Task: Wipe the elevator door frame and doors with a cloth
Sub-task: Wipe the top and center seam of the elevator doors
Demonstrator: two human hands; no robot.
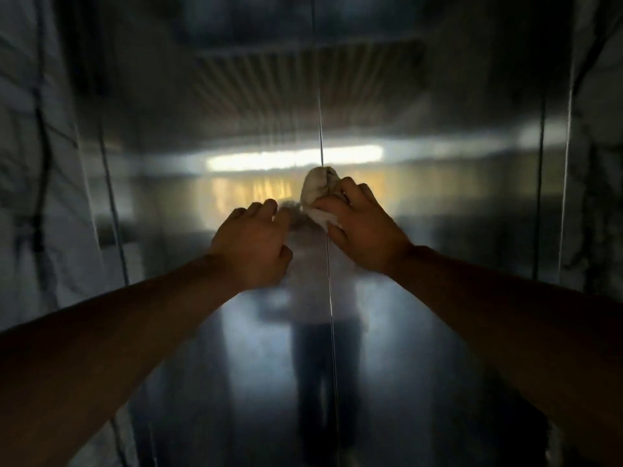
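Two shiny steel elevator doors fill the view, the left door (188,332) and the right door (438,332), meeting at a thin vertical seam (332,318). My right hand (362,227) grips a bunched white cloth (315,190) and holds it against the seam at about chest height. My left hand (253,241) is raised beside it on the left door, fingers curled, holding nothing that I can see. The metal door frame shows as a left jamb (111,203) and a right jamb (553,183).
The doors reflect a person, a bright ceiling light and a corridor. Pale marbled wall panels (30,163) flank the frame on the left, and a similar wall (603,163) stands on the right. The picture is dim and blurred.
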